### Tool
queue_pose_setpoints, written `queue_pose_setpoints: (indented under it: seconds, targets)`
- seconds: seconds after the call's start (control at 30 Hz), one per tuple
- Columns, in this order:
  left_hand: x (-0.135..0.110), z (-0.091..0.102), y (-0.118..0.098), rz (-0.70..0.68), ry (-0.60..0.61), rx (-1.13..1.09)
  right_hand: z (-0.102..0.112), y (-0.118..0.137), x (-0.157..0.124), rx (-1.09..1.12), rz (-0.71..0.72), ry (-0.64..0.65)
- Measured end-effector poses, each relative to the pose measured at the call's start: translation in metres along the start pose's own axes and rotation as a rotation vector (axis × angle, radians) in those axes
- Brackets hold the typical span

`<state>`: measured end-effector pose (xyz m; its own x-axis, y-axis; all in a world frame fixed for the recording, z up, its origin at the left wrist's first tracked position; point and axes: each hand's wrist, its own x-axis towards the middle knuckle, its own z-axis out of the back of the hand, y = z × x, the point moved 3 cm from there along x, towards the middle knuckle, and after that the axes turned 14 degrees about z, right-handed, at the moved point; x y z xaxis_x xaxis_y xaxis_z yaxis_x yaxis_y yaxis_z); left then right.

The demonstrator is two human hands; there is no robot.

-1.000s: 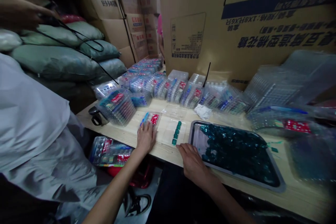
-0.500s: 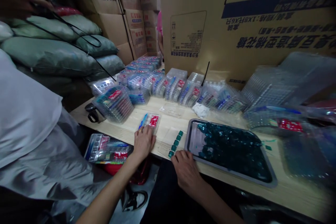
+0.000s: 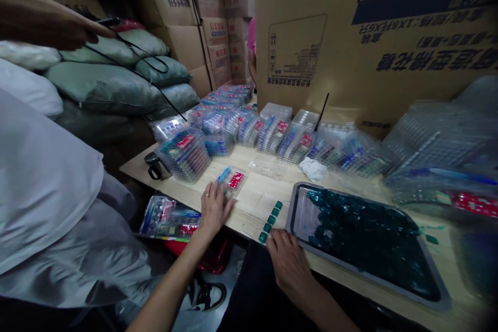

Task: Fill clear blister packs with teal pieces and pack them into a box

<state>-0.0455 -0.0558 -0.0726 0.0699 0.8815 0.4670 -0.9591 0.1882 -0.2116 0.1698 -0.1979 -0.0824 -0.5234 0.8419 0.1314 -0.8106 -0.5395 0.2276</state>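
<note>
Two hands work the near edge of the worktop (image 3: 190, 192). Far left, a co-worker's hand (image 3: 58, 23) holds a black cable (image 3: 132, 49). Moving right, the left hand (image 3: 213, 207) lies flat, grip apart, fingertips resting on the clear pack (image 3: 233, 180) with its blue pen and red label. Next, a row of green blocks (image 3: 271, 220) runs near to far. The right hand (image 3: 290, 262) sits just beside the row's near end, fingers curled under; whether that grip is closed, I cannot tell. Right again, the metal tray (image 3: 301, 215) holds a heap of green pieces.
</note>
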Motion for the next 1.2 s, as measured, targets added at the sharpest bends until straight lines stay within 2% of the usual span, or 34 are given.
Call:
queue_pose_setpoints:
  seconds: [0.13,0.3,0.43,0.5,0.57,0.63,0.77,0.87,0.93,1.03,1.13,1.2]
  targets:
    - [0.001,0.000,0.006,0.019,0.108,0.071,-0.002,0.000,-0.004,-0.021,0.058,-0.040]
    - [-0.011,0.014,-0.009,0.053,0.122,0.062,0.004,0.007,-0.009,-0.005,0.148,-0.246]
    - [0.000,0.028,-0.014,0.218,0.051,-0.090,0.019,0.013,-0.008,0.103,0.205,-0.352]
    - [0.011,0.025,-0.007,0.338,0.114,-0.163,0.027,0.013,-0.007,0.154,0.212,-0.371]
    - [0.020,0.016,-0.001,0.389,0.258,-0.178,0.032,0.012,-0.007,0.195,0.215,-0.373]
    - [0.023,0.008,0.003,0.382,0.354,-0.159,0.032,0.010,-0.007,0.207,0.206,-0.354]
    - [0.025,0.003,0.004,0.407,0.340,-0.148,0.017,0.005,-0.007,0.130,0.172,-0.258]
    - [0.026,0.007,-0.001,0.424,0.352,-0.126,0.006,0.004,-0.008,0.084,0.164,-0.210]
    - [0.026,0.012,-0.006,0.429,0.300,-0.045,0.002,0.004,-0.007,0.098,0.135,-0.177]
    - [0.021,0.013,-0.020,0.315,0.193,0.104,0.002,0.005,-0.004,0.122,0.094,-0.134]
    - [0.019,-0.004,-0.032,0.071,0.240,0.166,0.005,0.004,0.006,0.100,0.072,-0.106]
    - [0.024,-0.017,-0.033,0.006,0.270,0.206,0.009,0.002,0.014,0.074,0.063,-0.094]
